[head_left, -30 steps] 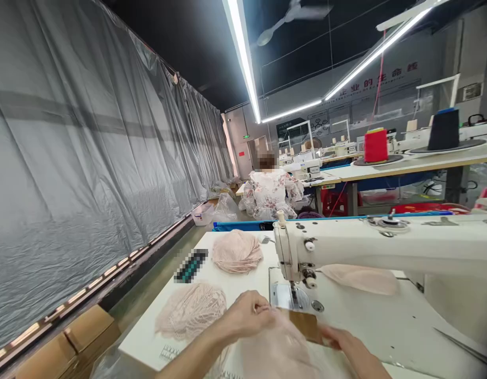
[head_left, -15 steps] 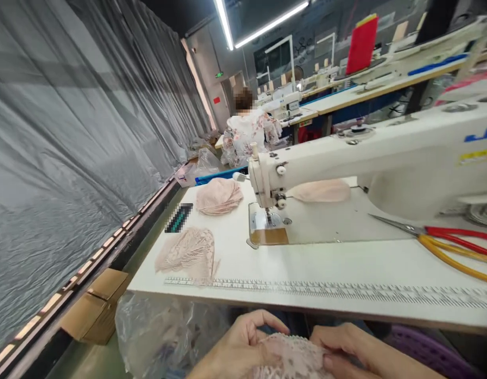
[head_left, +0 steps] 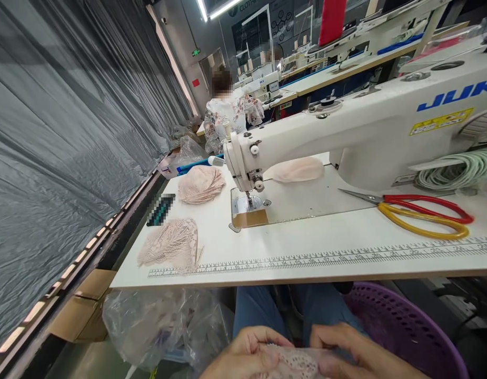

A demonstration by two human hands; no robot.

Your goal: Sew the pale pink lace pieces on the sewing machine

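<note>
Low in the head view, over my lap, a piece of pale pink lace fabric is stretched between both hands. My left hand pinches its left side, thumb on top. My right hand grips the right side with fingers curled. The lower part of the lace is cut off by the frame's edge. On the table beyond my hands lies a stack of pale pink lace pieces, with a second stack of pink pieces behind it.
A white sewing machine stands on the table, a pink fabric piece behind its needle. Red-and-yellow-handled scissors lie at right, near green cord. Below are a purple basket and a plastic bag. A person sits ahead.
The camera view has shifted right and down, so my legs, the purple basket and the green cord show more. Both hands sit lower in the frame and still hold the lace.
</note>
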